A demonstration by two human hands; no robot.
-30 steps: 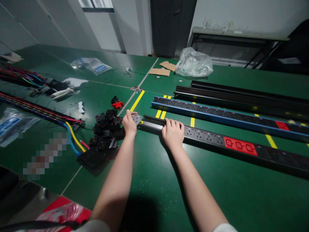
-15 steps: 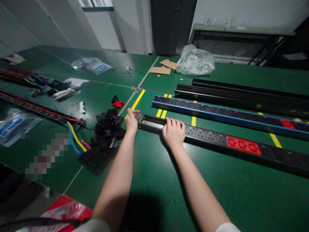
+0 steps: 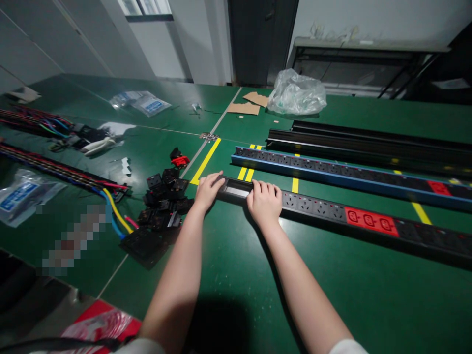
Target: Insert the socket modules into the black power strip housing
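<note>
A long black power strip [image 3: 368, 223] with black sockets and a red socket block lies across the green table [image 3: 239, 275]. My left hand [image 3: 207, 189] lies on the strip's left end with its fingers stretched flat over the open channel; whatever is under them is hidden. A short way to the right, my right hand [image 3: 264, 201] rests on the strip, fingers curled over its far edge and holding it down. A bare metal stretch of channel [image 3: 236, 189] shows between the two hands. A heap of loose black socket modules [image 3: 162, 206] lies just left of my left hand.
A blue power strip [image 3: 332, 174] and black rails [image 3: 368, 142] lie parallel behind. Coloured cable bundles [image 3: 55, 169] run along the left. Plastic bags [image 3: 297, 93], cardboard scraps [image 3: 245, 108] and a red socket part [image 3: 179, 160] lie further back. A red packet [image 3: 99, 322] sits at the near edge.
My left hand carried a small socket module from the strip's left tip onto its end and now lies flat over it. My right hand has stayed on the strip.
</note>
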